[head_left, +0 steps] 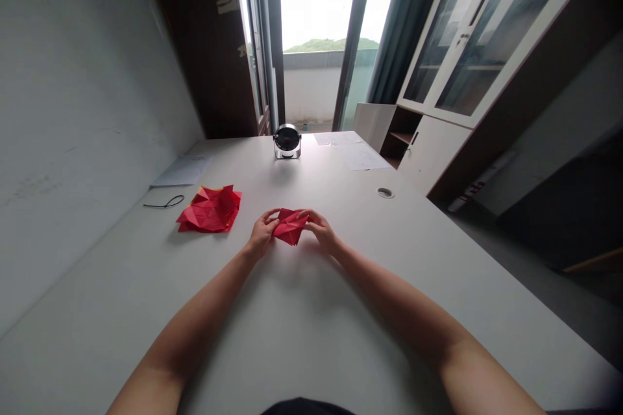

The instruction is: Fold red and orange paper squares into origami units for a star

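Pinching folded red paper [291, 228] in left hand [263, 232] and right hand [321, 231], both half-curled, roughly midway between side edges of the desk [306, 324], creased red sheets [210, 211] nearer the left edge

The folded paper [291, 227] I hold is plain red, crossed by straight creases. At nine o'clock from it, the paper pile [209, 213] is red with bits of yellow showing; beyond, the cord loop [165, 205] is black. My bench [311, 318] is plain greyish white. At twelve, the round device [287, 138] has a black face and silver rim; at one, the curtain [406, 19] is dark blue-green.
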`<state>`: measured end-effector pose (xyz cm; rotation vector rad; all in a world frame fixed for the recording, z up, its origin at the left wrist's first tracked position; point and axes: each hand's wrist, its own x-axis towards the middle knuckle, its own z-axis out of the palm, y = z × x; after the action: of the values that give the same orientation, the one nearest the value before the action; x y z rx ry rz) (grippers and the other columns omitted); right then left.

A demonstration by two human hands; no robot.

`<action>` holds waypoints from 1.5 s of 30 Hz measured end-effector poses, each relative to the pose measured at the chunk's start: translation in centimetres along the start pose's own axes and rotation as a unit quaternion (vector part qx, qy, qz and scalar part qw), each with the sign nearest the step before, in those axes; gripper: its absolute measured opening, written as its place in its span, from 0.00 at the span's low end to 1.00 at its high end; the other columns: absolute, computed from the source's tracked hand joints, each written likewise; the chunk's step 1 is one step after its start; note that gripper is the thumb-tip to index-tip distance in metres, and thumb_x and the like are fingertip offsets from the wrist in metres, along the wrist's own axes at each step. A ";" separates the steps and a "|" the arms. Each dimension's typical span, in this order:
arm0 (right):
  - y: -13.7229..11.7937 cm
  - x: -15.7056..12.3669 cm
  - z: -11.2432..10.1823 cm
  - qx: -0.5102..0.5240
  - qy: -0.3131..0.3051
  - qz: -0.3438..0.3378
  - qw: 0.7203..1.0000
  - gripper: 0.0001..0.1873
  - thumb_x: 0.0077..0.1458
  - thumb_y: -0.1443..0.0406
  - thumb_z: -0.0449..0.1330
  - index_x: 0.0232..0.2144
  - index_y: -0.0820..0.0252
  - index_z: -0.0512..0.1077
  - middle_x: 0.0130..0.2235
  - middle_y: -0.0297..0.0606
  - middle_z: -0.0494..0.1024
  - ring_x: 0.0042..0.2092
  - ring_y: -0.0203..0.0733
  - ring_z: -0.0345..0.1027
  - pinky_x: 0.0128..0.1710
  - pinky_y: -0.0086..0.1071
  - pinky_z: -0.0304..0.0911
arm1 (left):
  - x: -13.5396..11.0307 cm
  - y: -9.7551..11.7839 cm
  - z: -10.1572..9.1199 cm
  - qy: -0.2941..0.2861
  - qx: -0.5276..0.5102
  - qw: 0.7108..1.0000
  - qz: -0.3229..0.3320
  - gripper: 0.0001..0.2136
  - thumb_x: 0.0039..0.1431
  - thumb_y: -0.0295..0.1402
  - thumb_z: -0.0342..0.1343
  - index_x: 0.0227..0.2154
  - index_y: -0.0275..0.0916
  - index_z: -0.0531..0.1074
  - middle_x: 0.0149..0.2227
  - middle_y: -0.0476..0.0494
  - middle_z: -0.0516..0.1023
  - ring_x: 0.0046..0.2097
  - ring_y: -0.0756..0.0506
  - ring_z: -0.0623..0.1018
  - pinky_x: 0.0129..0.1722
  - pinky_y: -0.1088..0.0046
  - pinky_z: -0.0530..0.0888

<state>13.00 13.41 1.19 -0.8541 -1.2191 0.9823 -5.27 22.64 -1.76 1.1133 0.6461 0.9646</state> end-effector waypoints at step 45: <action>2.1 0.1 -1.2 -0.309 0.046 -0.029 0.949 0.10 0.57 0.60 0.59 0.28 0.59 0.74 0.25 0.32 0.72 0.27 0.38 0.64 0.30 0.32 0.61 | -0.8 0.6 0.9 -0.067 -0.016 0.997 -0.030 0.19 0.49 0.35 0.63 0.45 0.35 0.77 0.46 0.36 0.80 0.45 0.42 0.79 0.44 0.66 0.74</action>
<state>13.94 14.29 -0.90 -1.3248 -1.4870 0.4966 -5.11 21.61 -0.89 1.1141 0.5497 0.8385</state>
